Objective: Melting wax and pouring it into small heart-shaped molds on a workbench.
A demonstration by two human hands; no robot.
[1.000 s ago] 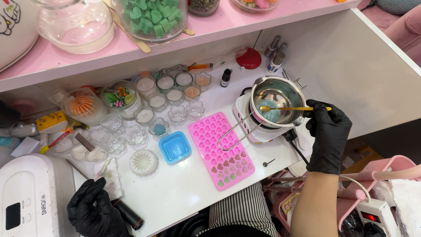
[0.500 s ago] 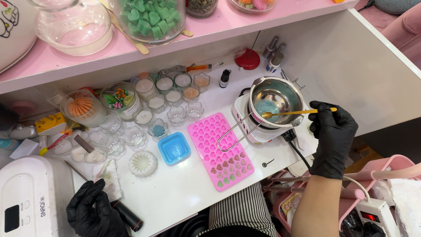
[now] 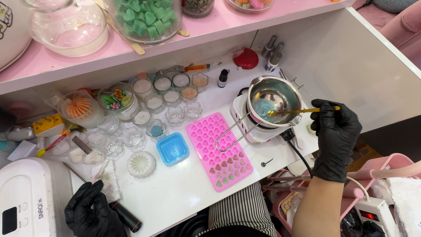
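- While the left hand sits at the near-left edge of the white table, its fingers are curled around the end of a black tube, which points off to the right along the table edge.
- Just right of that, in the middle of the table, lie a blue square mold and a pink heart mold, both well apart from either hand.
- Further right, a shiny metal pot stands on a small white hot plate, with pale blue wax inside and its wire handle poking toward the pink mold.
- A gold spoon lies flat, left to right, its bowl over the pot and wax.
- At the far right, the right hand pinches the spoon's end tight and is the hand nearest the pot.
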